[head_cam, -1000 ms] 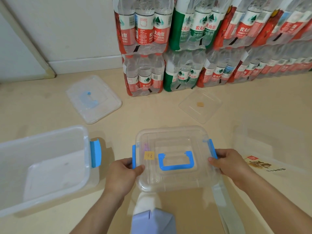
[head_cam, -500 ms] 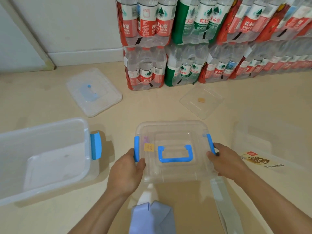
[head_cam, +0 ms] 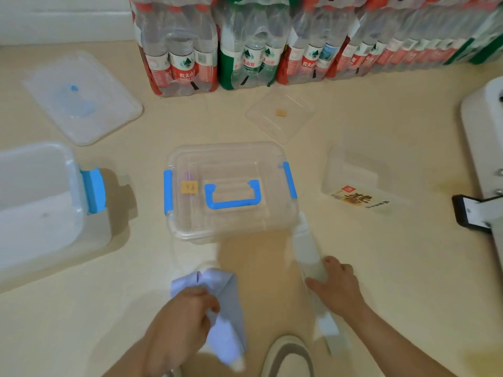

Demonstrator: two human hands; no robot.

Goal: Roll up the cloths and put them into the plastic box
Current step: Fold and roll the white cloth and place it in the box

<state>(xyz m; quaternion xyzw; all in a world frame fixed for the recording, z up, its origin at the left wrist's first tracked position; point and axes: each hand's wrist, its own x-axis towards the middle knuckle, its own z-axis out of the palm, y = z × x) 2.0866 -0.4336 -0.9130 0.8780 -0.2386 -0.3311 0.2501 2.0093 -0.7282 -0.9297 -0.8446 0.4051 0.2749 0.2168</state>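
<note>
Our left hand has its fingers curled round a pale lavender cloth, gripping it near the folded top. The cloth lies bunched on the floor and trails back toward us. Our right hand lies on a long white cloth with thumb and forefinger apart. The blur keeps us from telling whether it grips the strip or only rests on it. That makes two cloths, one under each hand, both unrolled and both outside the box.

Just beyond them sits the clear plastic box, with its lid on. We count one blue handle lying flat on top, two blue latches, one at each side, and one small orange sticker. The far end of the white cloth reaches the box's near right corner.

To the left stands one larger translucent bin, open, with one blue latch showing. Behind it lies one frosted lid. A second, smaller clear lid lies beyond the box, and one clear container with a printed label sits to the right. That is three containers and two loose lids.

Shrink-wrapped packs of water bottles line the wall. We make out at least four before the row blurs. One shoe shows at the bottom edge, and one dark phone at the far right.
</note>
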